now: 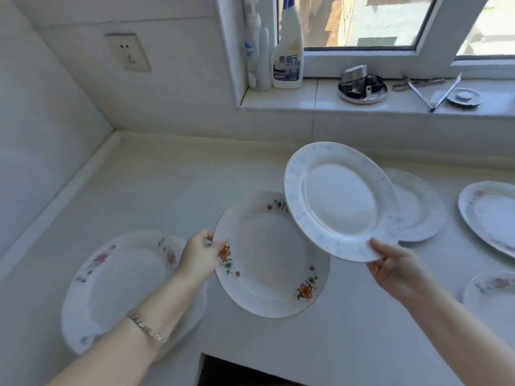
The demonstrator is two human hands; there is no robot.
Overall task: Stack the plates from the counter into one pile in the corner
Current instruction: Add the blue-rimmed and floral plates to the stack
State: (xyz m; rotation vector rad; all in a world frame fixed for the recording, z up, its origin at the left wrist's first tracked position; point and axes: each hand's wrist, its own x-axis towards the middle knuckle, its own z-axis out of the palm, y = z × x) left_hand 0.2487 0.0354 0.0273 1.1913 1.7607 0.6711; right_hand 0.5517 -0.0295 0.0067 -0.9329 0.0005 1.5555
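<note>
Left hand (pixel 200 256): closed on the left rim of the orange-flowered plate (pixel 267 254); a bracelet (pixel 146 328) sits on the wrist. Right hand (pixel 395 266): thumb on top, fingers beneath, pinching the near rim of the blue-rimmed plate (pixel 340 201). The blue-rimmed plate is held clear above the bench (pixel 167 190), right of centre. It is tilted with its upper face turned toward the camera, and it reads as an oval whose long axis runs from upper left to lower right. It is round and white, with a pale blue speckled band on a broad rim. Its lower-left edge overlaps the orange-flowered plate in view. The orange-flowered plate is white and face up, with orange flower sprays at three rim positions; whether it touches the bench cannot be determined. A pink-flowered plate (pixel 122 285) lies flat on the bench under the left forearm. A second blue-rimmed plate (pixel 423 213) lies on the bench behind the held one. An oval plate (pixel 490 213) and a small plate (pixel 493 296) lie at the right edge. A spray bottle (pixel 288 54) stands on the window sill (pixel 306 98).
</note>
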